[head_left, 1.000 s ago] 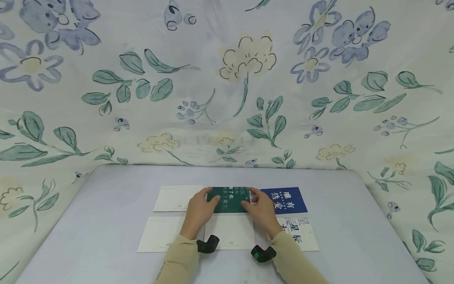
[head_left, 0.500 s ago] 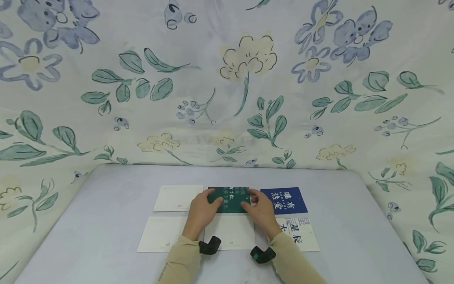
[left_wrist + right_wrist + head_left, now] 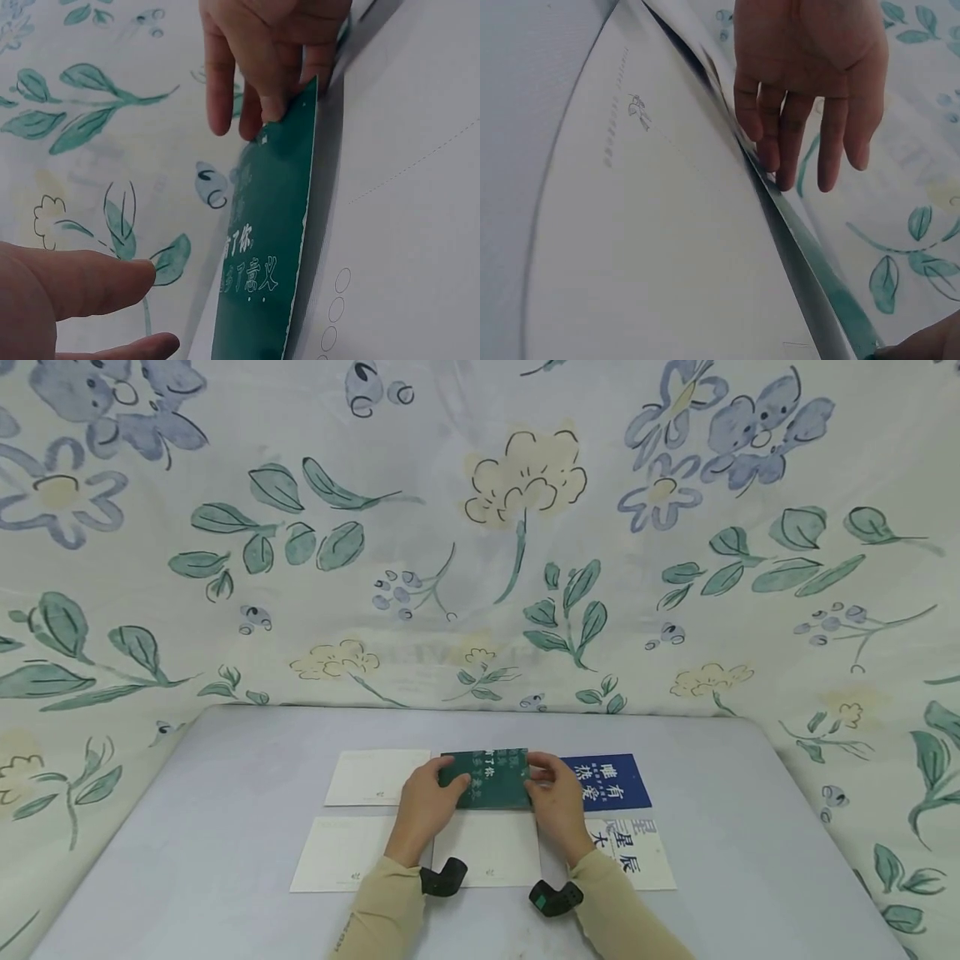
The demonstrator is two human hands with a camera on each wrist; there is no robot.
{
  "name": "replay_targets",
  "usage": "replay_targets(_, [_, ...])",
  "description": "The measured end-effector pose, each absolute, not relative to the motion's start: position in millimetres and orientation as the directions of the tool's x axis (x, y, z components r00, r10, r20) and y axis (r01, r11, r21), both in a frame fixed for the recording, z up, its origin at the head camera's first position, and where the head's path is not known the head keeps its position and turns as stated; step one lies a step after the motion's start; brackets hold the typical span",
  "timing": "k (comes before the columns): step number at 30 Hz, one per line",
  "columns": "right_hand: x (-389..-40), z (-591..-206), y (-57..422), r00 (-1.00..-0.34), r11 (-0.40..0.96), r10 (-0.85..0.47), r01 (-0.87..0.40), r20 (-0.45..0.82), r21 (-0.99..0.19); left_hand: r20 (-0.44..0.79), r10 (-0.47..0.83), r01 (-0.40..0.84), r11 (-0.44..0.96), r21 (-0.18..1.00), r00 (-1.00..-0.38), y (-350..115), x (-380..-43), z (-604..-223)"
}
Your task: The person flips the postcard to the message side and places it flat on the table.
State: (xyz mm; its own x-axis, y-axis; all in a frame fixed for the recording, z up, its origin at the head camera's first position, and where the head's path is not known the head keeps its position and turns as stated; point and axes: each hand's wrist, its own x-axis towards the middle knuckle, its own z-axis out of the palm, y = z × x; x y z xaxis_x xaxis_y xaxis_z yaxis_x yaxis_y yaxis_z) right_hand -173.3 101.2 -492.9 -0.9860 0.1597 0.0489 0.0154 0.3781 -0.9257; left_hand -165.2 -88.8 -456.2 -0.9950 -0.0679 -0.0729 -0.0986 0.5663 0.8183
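Head view brought to my remote station two bare hands meeting at a green card (image 3: 495,781), lettered in white, at the middle of the back row on a pale table (image 3: 195,860). The right hand (image 3: 558,806) pinched the card's right end between thumb and fingers, a grip I saw from the opposite side in the left wrist view. The left hand (image 3: 423,802) was at the other end, thumb over the printed face; the right wrist view showed me its fingers loose and nearly straight, not clenched. I saw the green card tilted, one long edge off the surface with a shadow alongside.

Black wrist cameras (image 3: 447,878) sat at the cuffs of tan sleeves (image 3: 386,906). Beyond the right hand lay a blue card (image 3: 630,781) with white characters, partly hidden by the hand. Nearer me was a character-printed card (image 3: 637,860), partly covered by the right wrist. A front-middle white card (image 3: 487,852) lay between the forearms; on the left side, a back-left white card (image 3: 367,777) and a front-left white card (image 3: 337,856) completed the rows. A floral curtain (image 3: 435,435) rose behind the table.
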Motion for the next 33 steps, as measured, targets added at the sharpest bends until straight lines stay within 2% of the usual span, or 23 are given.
replay_targets(19, [-173.8,-493.7,100.6,-0.982,0.323,0.184,0.028,0.034,-0.946,-0.07,-0.126,-0.125,0.504,0.855,-0.99,-93.2,-166.6,-456.3])
replay_targets(33, [-172.9,-493.1,100.2,-0.979,0.304,0.201,0.038,0.025,-0.952,0.038,-0.191,-0.065,0.507,0.86,-0.981,-97.2,-167.3,-459.9])
